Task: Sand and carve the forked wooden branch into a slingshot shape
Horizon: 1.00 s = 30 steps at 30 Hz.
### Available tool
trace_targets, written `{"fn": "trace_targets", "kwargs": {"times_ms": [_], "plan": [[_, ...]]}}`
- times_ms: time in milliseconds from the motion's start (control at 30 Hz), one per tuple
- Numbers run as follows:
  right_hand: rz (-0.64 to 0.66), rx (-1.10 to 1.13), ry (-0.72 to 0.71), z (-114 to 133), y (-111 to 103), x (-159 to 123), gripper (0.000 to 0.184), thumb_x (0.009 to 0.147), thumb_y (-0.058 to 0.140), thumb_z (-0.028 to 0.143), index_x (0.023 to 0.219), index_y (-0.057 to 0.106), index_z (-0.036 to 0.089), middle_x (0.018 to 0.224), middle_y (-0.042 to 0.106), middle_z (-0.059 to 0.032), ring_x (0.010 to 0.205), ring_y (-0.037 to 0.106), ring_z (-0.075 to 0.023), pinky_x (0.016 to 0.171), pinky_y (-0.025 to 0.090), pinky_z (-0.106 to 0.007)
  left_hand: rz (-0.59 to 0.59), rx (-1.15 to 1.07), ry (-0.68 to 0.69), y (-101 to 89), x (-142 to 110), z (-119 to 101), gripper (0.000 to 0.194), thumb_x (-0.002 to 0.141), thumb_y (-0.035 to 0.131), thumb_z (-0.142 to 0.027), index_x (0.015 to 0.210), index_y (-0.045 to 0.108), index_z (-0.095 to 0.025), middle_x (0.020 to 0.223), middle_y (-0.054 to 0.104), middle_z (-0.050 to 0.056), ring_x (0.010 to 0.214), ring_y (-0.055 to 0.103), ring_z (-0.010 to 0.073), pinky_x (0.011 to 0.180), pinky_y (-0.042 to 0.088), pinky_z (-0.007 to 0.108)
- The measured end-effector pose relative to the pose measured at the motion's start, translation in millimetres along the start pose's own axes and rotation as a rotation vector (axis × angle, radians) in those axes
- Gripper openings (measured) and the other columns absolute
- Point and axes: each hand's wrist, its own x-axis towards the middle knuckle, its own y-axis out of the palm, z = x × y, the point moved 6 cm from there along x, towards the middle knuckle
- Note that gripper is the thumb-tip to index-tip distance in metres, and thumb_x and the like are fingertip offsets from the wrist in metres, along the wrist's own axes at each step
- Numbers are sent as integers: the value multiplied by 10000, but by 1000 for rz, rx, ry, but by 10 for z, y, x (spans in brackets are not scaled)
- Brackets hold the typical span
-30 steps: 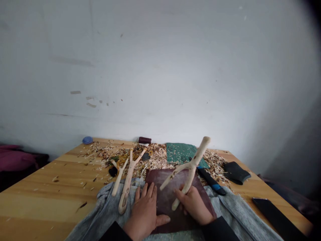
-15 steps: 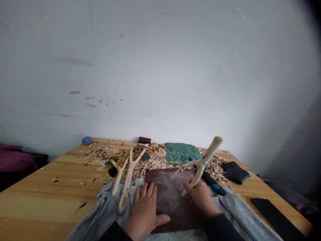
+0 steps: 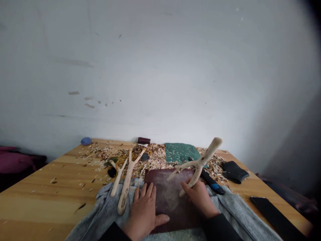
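Note:
A dark red sheet, perhaps sandpaper [image 3: 167,204], lies on a grey cloth [image 3: 102,207], with pale dust across its middle. My left hand [image 3: 144,212] rests flat on its left edge, fingers stretched out. In my right hand [image 3: 200,199] is a peeled forked branch [image 3: 207,155], gripped by one prong. Its thick stem points up and to the right, while the prong's end is low over the sheet; whether it touches cannot be told. To the left of my left hand lie a larger forked branch [image 3: 126,187] and a smaller forked branch [image 3: 117,180].
Wood shavings [image 3: 157,155] cover the back of the wooden table [image 3: 32,201]. A green cloth [image 3: 179,152], a thread spool [image 3: 143,140] and a blue ball [image 3: 86,141] lie there. To the right are a black-and-blue tool handle [image 3: 213,184], a black pouch-like piece [image 3: 235,171] and a phone [image 3: 273,214].
My right hand and the forked branch have shifted slightly left across the sheet. My left hand stays flat in the same place. The whole view has moved a little.

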Motion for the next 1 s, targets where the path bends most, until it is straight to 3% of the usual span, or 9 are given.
{"fn": "trace_targets", "kwargs": {"times_ms": [100, 200, 367, 533, 633, 800, 900, 1000], "plan": [[-67, -40, -25, -45, -109, 56, 303, 765, 529, 341, 529, 371, 236, 472, 474, 21, 454, 497, -129, 461, 344, -232, 8, -3, -1, 7, 2, -3, 931, 742, 521, -642, 1458, 335, -75, 1535, 254, 162, 1419, 192, 374, 1143, 104, 558], [-55, -44, -76, 26, -49, 11, 316, 753, 552, 335, 525, 358, 236, 489, 473, 18, 493, 493, -135, 485, 341, -239, 8, -3, 0, 12, 6, 0, 923, 744, 517, -639, 1454, 343, -76, 1534, 252, 165, 1420, 189, 373, 1141, 99, 562], [120, 82, -143, 230, 251, -192, 250, 798, 518, 327, 604, 395, 228, 508, 486, 30, 429, 468, -107, 413, 322, -213, 9, 6, 10, -27, -10, -13, 927, 729, 539, -638, 1448, 359, -82, 1531, 260, 166, 1421, 182, 374, 1138, 113, 560], [390, 315, -28, 260, 515, -326, 268, 784, 548, 443, 704, 449, 207, 508, 536, 45, 344, 443, -77, 333, 299, -174, 27, 26, 9, -63, -31, -33, 850, 758, 521, -601, 1452, 369, -134, 1530, 286, 142, 1421, 191, 362, 1139, 115, 555], [318, 287, -15, 187, 434, -239, 276, 774, 563, 428, 661, 440, 208, 485, 526, 49, 339, 455, -77, 328, 300, -169, 13, 23, 5, -46, -20, -21, 885, 741, 538, -615, 1454, 362, -122, 1529, 284, 153, 1421, 192, 362, 1141, 118, 552], [61, 126, 15, -20, 96, -13, 266, 786, 539, 333, 577, 416, 222, 415, 466, 55, 346, 476, -95, 353, 334, -185, 13, 4, 5, -22, -8, -11, 933, 738, 527, -643, 1455, 344, -75, 1532, 259, 171, 1418, 192, 376, 1141, 115, 559], [33, 113, 22, -58, 42, 15, 276, 788, 524, 310, 558, 397, 226, 411, 467, 49, 347, 474, -93, 358, 334, -185, 15, -2, 1, -20, -8, -12, 927, 745, 529, -631, 1453, 343, -62, 1530, 262, 180, 1415, 194, 386, 1138, 113, 567], [60, 134, 24, 5, 141, -63, 264, 776, 527, 331, 570, 401, 225, 418, 483, 48, 333, 468, -90, 338, 320, -182, 3, 3, 3, -7, 1, -1, 914, 747, 524, -635, 1447, 361, -71, 1529, 265, 181, 1415, 198, 385, 1137, 112, 568]]}}
